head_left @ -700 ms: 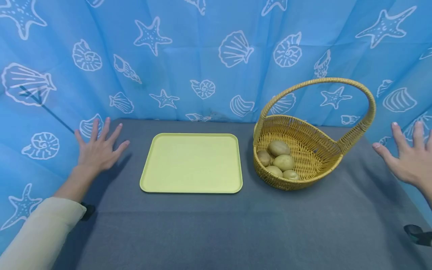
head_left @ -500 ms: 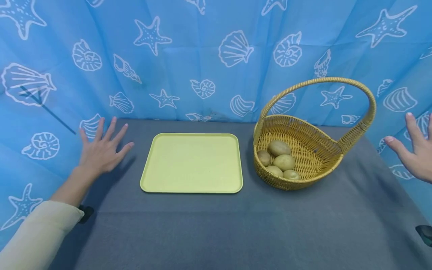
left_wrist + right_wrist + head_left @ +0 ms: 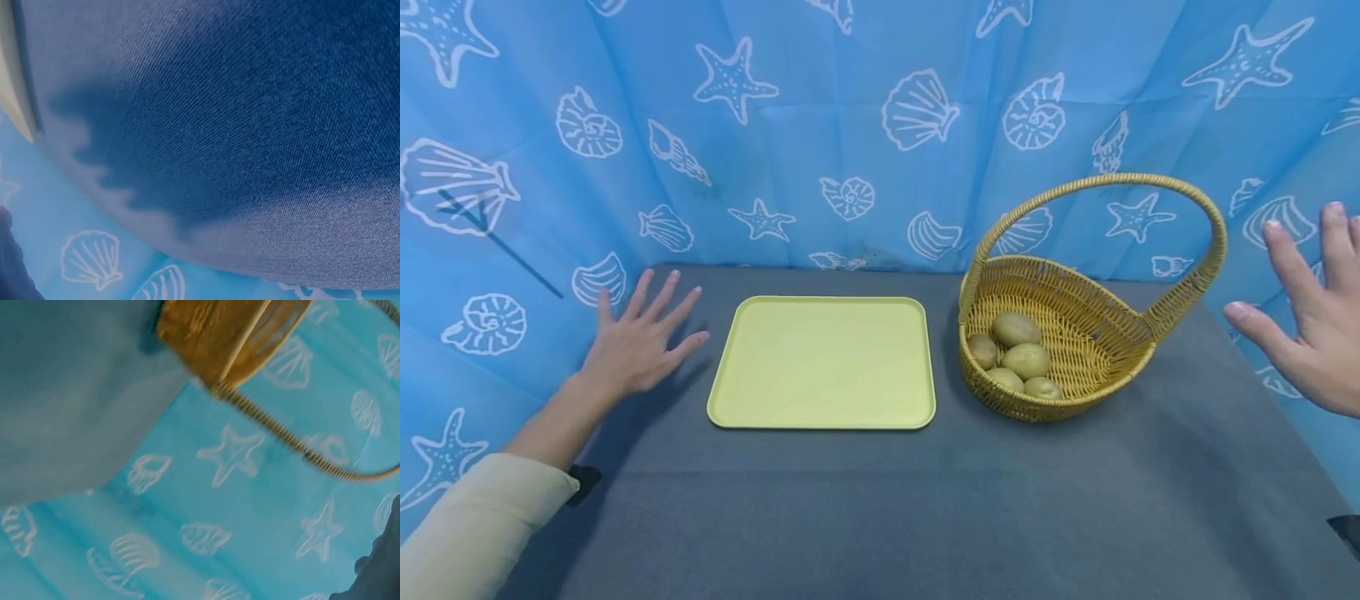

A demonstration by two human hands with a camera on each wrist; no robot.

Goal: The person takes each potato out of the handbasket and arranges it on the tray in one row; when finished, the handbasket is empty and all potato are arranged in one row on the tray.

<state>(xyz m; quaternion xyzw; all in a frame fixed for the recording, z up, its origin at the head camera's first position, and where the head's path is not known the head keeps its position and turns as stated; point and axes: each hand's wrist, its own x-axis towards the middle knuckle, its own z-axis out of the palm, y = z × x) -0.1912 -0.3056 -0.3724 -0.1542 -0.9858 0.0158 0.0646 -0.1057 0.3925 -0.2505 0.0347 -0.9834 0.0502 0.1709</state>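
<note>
The left hand is raised to the left of the tray, near its edge, palm down, with fingers spread and straight. Its shadow falls on the cloth, finger shapes and all, in the left wrist view. The right hand is well to the right of the tray, on the far side of the basket, its fingers also stretched apart (part of it is cut off by the picture's edge). A pale sleeve covers the left forearm, lower left of the tray.

The tray itself is pale yellow, rectangular with rounded corners, and lies flat. Just to its right, apart from it, stands the woven basket, upright, its tall handle arching overhead. Five potatoes show inside, clustered at the end nearest the tray.

Under the tray spreads a grey cloth. Behind it and to both sides hangs a blue curtain printed with white shells and starfish.
</note>
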